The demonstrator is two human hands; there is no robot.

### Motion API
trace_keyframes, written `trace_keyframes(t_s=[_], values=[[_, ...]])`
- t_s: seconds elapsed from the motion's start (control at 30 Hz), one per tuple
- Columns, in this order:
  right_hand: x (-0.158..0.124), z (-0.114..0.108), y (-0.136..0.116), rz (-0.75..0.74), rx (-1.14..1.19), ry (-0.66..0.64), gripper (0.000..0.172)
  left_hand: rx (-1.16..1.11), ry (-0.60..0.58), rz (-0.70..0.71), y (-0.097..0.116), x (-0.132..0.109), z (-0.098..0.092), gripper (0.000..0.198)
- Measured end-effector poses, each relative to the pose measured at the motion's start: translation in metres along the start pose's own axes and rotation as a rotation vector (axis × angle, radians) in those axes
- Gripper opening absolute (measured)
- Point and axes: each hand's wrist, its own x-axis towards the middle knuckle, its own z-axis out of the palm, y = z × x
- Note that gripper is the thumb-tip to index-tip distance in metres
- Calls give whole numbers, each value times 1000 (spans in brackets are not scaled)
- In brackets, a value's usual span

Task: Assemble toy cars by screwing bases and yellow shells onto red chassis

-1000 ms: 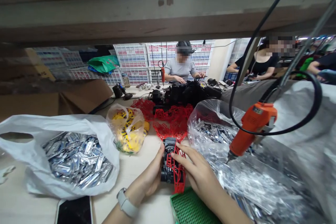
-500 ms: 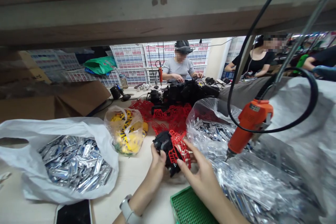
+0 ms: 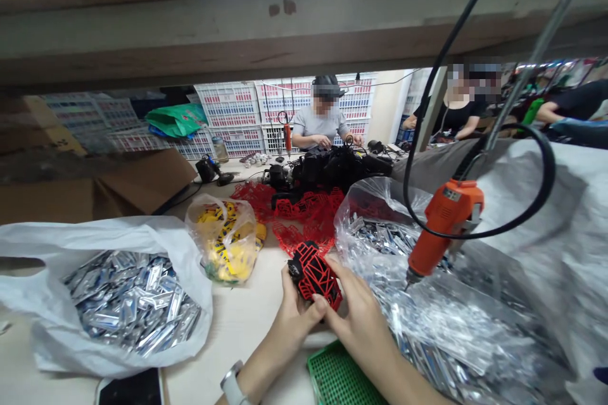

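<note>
A black plastic part with a red lattice frame (image 3: 317, 272) over its upper face is held between my two hands above the table. My left hand (image 3: 297, 313) grips it from the left, thumb along the near edge. On the right side, my right hand (image 3: 351, 297) closes round it, its thumb beside the left one. Both sets of fingers are partly hidden behind the part. More red lattice frames (image 3: 304, 231) lie just beyond, in front of a heap of black parts (image 3: 332, 168).
An orange electric screwdriver (image 3: 444, 221) hangs at the right over clear bags of silvery pieces (image 3: 456, 329). A white bag (image 3: 190, 329) of foil packets and a bag of yellow parts (image 3: 228, 247) stand left. A green basket (image 3: 332, 373) sits near my right forearm. Co-workers sit opposite.
The red lattice frame, loosely beside the black part before, now lies over it. The black part has turned, and my hands have come closer together around both.
</note>
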Motion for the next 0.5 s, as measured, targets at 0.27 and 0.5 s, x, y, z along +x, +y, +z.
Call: trace_keyframes(t_s=[0.27,0.5], values=[[0,4,-7,-59,39,21,56,87,269,26,6,1,11,81],[6,-7,-9,131,385,-135,53,-73,349,13,12,1,9,74]])
